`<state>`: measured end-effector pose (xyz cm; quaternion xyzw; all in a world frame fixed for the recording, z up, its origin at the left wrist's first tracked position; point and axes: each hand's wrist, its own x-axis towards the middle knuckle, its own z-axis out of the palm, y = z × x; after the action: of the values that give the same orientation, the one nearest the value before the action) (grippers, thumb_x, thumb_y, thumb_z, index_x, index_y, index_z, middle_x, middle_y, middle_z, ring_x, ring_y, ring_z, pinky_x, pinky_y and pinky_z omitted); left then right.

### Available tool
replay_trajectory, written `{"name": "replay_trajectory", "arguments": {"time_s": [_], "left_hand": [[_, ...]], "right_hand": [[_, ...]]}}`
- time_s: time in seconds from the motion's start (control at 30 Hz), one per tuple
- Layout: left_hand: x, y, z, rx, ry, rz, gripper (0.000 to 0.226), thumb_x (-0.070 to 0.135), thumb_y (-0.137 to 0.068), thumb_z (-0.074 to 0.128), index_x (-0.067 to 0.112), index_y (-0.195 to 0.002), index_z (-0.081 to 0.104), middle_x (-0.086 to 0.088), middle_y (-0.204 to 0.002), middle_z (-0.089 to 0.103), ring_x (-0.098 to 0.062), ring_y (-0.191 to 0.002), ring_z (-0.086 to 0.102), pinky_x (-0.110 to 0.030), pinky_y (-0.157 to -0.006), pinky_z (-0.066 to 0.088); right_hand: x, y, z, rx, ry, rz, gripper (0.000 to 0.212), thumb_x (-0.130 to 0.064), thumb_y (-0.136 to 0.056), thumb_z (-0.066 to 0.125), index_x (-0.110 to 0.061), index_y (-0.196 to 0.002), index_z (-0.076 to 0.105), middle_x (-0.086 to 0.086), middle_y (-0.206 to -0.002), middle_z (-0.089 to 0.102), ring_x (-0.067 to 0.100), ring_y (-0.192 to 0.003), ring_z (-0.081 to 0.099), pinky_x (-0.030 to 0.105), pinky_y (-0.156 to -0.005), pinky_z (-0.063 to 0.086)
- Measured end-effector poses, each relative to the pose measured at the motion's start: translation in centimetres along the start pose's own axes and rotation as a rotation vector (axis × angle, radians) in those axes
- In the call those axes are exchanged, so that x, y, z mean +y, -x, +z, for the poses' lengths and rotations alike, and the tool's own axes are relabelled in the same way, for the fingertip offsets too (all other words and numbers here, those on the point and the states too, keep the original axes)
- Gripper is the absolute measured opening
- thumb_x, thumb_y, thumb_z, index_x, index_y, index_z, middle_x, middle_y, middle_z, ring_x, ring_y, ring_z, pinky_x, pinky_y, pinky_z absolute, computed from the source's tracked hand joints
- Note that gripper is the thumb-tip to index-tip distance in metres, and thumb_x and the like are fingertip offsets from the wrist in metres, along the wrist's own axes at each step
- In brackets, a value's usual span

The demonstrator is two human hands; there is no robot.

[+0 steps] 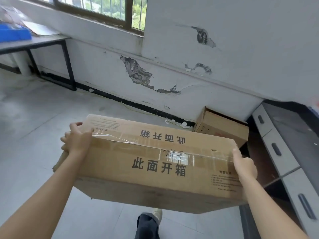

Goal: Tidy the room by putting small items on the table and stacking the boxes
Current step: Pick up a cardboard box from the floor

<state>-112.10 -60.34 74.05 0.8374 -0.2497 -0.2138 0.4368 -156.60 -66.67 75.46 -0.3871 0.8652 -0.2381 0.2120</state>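
large box (155,163): brown cardboard, taped shut, was held tilted above floor (34,128) | small box (222,128): brown cardboard, sat on floor against wall (172,75)

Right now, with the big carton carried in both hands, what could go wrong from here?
1. The left hand and right hand grip the large carton only at its ends, and it hangs tilted; it could slip.
2. The smaller box in the corner looks narrower; stacked on it, the carton might overhang and tip.
3. The drawer cabinet stands close on the right; the carton's end could knock it.
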Motion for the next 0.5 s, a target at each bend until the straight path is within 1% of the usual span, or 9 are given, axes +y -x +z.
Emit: {"name": "replay_trajectory", "arguments": {"time_s": [0.1, 0.27, 0.37, 0.43, 0.5], "left_hand": [[2.8, -4.1, 4.0, 0.009, -0.010, 0.001, 0.046, 0.031, -0.084, 0.049, 0.017, -0.128, 0.042, -0.022, -0.131, 0.042, -0.036, -0.127, 0.028, -0.049, -0.104, 0.025], [7.3, -10.8, 10.6, 0.022, -0.090, -0.064, 0.044, 0.027, -0.088, 0.050, 0.016, -0.130, 0.042, -0.025, -0.133, 0.041, -0.036, -0.129, 0.028, -0.047, -0.105, 0.023], [9.7, -14.4, 14.2, 0.023, -0.104, -0.082, 0.045, 0.025, -0.088, 0.050, 0.015, -0.131, 0.042, -0.027, -0.133, 0.041, -0.036, -0.129, 0.027, -0.046, -0.105, 0.023], [10.6, -16.5, 16.0, 0.023, -0.144, -0.105, 0.046, 0.025, -0.088, 0.051, 0.015, -0.132, 0.042, -0.028, -0.132, 0.041, -0.037, -0.130, 0.027, -0.046, -0.105, 0.024], [11.3, -18.7, 17.9, 0.025, -0.152, -0.118, 0.047, 0.025, -0.087, 0.053, 0.014, -0.132, 0.042, -0.028, -0.132, 0.042, -0.037, -0.130, 0.028, -0.046, -0.105, 0.025]], "right_hand": [[-3.7, -5.3, 2.9, -0.058, 0.010, -0.003, 0.070, -0.057, -0.093, 0.033, 0.002, -0.127, 0.048, 0.023, -0.123, 0.055, 0.039, -0.108, 0.053, 0.043, -0.090, 0.044], [-10.1, -14.0, 7.3, -0.158, 0.028, -0.001, 0.069, -0.054, -0.094, 0.032, 0.003, -0.129, 0.047, 0.022, -0.127, 0.053, 0.038, -0.114, 0.051, 0.041, -0.093, 0.042], [-13.0, -18.3, 9.5, -0.191, 0.014, 0.014, 0.068, -0.054, -0.094, 0.033, 0.003, -0.129, 0.048, 0.021, -0.124, 0.055, 0.038, -0.111, 0.053, 0.041, -0.089, 0.043], [-14.8, -20.6, 10.8, -0.198, 0.014, 0.032, 0.066, -0.052, -0.094, 0.034, 0.003, -0.129, 0.047, 0.021, -0.123, 0.056, 0.037, -0.106, 0.054, 0.039, -0.084, 0.045], [-16.5, -22.8, 12.3, -0.218, -0.008, 0.041, 0.064, -0.050, -0.095, 0.036, 0.003, -0.128, 0.048, 0.021, -0.121, 0.057, 0.035, -0.100, 0.054, 0.037, -0.078, 0.043]]}}
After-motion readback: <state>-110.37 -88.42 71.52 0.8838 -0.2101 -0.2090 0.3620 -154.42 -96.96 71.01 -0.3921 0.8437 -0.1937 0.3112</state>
